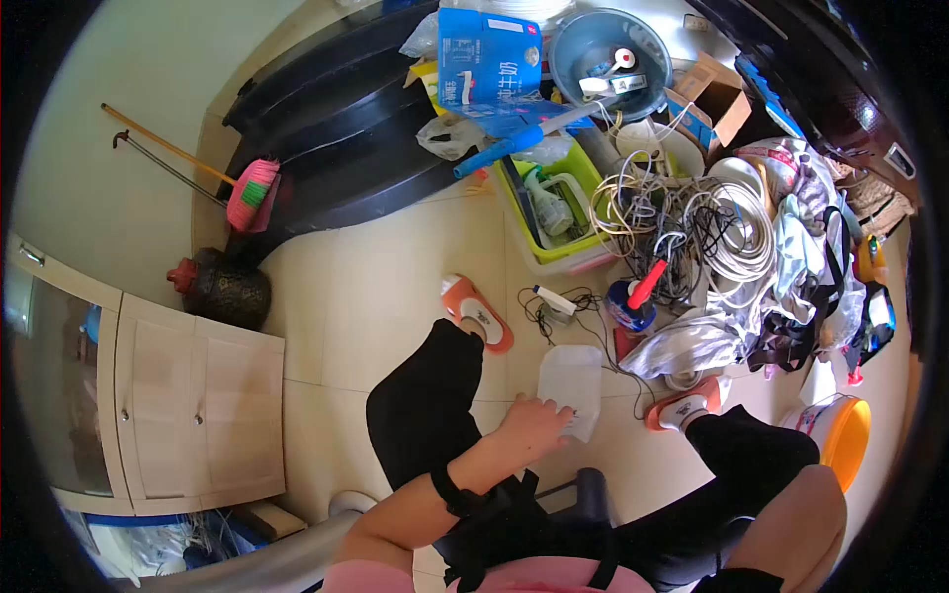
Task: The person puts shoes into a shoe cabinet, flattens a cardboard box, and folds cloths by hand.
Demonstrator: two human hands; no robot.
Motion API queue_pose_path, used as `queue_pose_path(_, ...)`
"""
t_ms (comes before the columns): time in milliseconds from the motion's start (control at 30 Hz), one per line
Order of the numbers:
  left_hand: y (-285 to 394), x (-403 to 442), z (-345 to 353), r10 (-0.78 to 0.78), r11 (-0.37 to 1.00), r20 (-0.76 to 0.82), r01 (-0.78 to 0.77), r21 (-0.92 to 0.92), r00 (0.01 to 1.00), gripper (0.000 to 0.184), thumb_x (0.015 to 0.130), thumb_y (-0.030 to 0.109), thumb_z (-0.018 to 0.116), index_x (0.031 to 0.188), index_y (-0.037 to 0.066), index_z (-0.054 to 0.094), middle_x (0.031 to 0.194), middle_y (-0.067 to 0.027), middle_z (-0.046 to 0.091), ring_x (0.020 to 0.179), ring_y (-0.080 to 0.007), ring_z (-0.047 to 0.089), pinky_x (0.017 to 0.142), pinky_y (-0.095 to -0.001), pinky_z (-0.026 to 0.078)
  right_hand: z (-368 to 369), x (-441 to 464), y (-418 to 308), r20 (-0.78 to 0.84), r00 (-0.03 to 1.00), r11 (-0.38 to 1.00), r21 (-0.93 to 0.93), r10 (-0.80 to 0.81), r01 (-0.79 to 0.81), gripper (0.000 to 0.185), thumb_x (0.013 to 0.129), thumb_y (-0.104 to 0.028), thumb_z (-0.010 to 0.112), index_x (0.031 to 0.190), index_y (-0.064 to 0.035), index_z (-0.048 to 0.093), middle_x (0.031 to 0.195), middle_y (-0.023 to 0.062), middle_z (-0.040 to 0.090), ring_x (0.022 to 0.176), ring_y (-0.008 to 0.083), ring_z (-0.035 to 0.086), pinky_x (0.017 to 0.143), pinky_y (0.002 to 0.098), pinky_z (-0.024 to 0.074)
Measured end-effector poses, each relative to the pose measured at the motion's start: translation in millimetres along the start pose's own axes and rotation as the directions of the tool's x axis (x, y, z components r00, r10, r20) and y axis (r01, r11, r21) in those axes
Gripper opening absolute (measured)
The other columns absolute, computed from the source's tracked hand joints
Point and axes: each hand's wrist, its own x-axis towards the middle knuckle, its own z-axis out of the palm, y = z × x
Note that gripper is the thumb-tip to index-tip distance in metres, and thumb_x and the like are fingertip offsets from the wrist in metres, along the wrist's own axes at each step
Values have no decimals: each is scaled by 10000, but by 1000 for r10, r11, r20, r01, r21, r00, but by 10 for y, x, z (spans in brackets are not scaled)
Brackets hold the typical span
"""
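Note:
My left hand [534, 427] is closed on the near left edge of a translucent white plastic container [573, 381], its fingertips curled over the side. The container is between my feet, low over the tiled floor; whether it touches the tiles I cannot tell. Just beyond it lies a small white device [556, 299] with a tangled black cable. My bent right arm [791, 534] shows at the lower right, but the hand itself is out of sight. A dark strap [450, 489] circles my left wrist.
A heap of coiled cables [736, 237] and cloths fills the right. Ahead are a green-rimmed bin [554, 259] with a spray bottle, a blue-grey basin [610, 49], and an open carton [712, 99]. A yellow-rimmed bucket [846, 445] stands right; a wooden cabinet [198, 415] stands left.

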Motion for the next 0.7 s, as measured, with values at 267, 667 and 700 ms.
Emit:
queue_pose_path(267,-38,-10,93,-1,1000,-71,3,24,997,468,807,340,672,1185,97,539,930,-102,625,908,-279,635,782,-449,473,1,-23,-38,11,1000,1000,-5,-3,3,367,701,-123,654,1064,-87,617,1113,127,578,1041,321,546,891,465,419)
queue_pose_path(667,-20,-9,38,-10,1000,-20,11,20,1000,438,828,358,642,1143,73,540,925,-102,628,888,-292,638,771,-461,467,49,12,5,45,999,999,-10,-31,31,367,686,-94,663,1052,-82,636,1152,151,569,1072,355,530,916,496,406)
queue_pose_path(700,-27,1,57,-7,1000,1,7,14,1000,441,833,370,635,1143,72,539,919,-104,628,885,-291,640,772,-465,464,41,8,9,47,998,999,-12,-30,31,367,685,-91,663,1051,-82,638,1155,153,568,1074,358,529,918,498,405)
